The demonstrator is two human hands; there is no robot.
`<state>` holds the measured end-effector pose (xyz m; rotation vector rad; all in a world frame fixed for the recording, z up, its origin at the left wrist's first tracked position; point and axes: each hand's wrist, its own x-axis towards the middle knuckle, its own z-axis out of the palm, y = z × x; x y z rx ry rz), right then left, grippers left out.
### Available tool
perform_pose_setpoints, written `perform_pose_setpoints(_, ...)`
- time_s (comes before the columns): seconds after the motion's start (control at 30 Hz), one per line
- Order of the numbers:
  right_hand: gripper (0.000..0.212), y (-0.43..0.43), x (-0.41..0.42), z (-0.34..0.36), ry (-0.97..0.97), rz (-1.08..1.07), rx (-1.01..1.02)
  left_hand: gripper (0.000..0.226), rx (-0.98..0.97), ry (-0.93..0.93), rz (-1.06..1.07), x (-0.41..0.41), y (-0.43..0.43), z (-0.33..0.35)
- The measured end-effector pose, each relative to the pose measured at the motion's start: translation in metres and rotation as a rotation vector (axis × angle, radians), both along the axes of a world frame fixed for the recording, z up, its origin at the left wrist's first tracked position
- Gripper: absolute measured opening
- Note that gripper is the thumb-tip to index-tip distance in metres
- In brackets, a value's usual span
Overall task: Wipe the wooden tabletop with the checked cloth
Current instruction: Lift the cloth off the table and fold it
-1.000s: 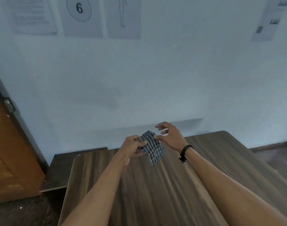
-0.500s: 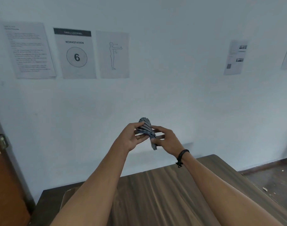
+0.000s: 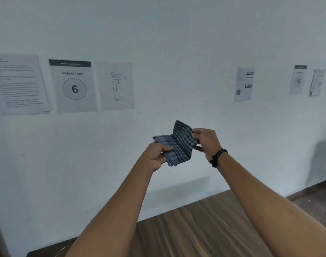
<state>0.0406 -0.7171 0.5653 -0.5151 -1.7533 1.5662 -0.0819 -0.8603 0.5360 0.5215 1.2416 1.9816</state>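
The checked cloth (image 3: 178, 143), blue and dark plaid and folded in layers, is held up in the air in front of the white wall. My left hand (image 3: 156, 155) pinches its lower left part between thumb and fingers. My right hand (image 3: 207, 140), with a black band on the wrist, grips its right edge. The wooden tabletop (image 3: 195, 230) lies well below the cloth at the bottom of the head view, partly hidden by my forearms.
Printed sheets hang on the wall, among them a "Workstation 6" sign (image 3: 73, 86) at left and several papers (image 3: 243, 83) at right. A dark floor strip (image 3: 312, 191) shows beyond the table's right side.
The view has tilted upward, so less of the table shows. The cloth went from a tight bundle to a wider, partly spread fold between both hands, held higher against the wall.
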Motion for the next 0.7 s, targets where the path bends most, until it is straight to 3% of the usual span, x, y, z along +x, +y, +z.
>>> perform_pose_setpoints(0.1, 0.017, 0.03, 0.006, 0.003, -0.075, -0.115, 0.086, 0.039, 0.002, -0.082, 0.066, 0.004, 0.017, -0.002)
perform_pose_setpoints(0.23, 0.02, 0.029, 0.006, -0.007, -0.236, -0.067, 0.447, 0.016, -0.017, -0.135, 0.062, 0.023, 0.04, 0.0)
perform_pose_setpoints(0.33, 0.021, 0.034, 0.011, -0.018, -0.4, 0.063, 0.706, 0.033, 0.01, -0.169, 0.057, 0.049, 0.083, -0.002)
perform_pose_setpoints(0.43, 0.018, 0.048, 0.023, -0.027, -0.476, 0.19, 0.785, 0.012, 0.005, -0.176, 0.108, 0.056, 0.115, -0.013)
perform_pose_setpoints(0.5, 0.018, 0.075, 0.035, -0.028, -0.403, 0.215, 0.654, 0.01, 0.054, -0.194, 0.157, 0.061, 0.137, -0.02)
perform_pose_setpoints(0.6, 0.028, 0.121, 0.046, -0.028, -0.263, 0.053, 0.459, 0.022, 0.206, -0.309, 0.252, 0.071, 0.166, -0.026)
perform_pose_setpoints(0.63, 0.028, 0.136, 0.047, -0.03, -0.265, 0.002, 0.431, 0.025, 0.241, -0.373, 0.303, 0.074, 0.175, -0.026)
perform_pose_setpoints(0.7, 0.049, 0.159, 0.05, -0.03, -0.372, 0.015, 0.287, 0.036, 0.312, -0.432, 0.344, 0.079, 0.194, -0.024)
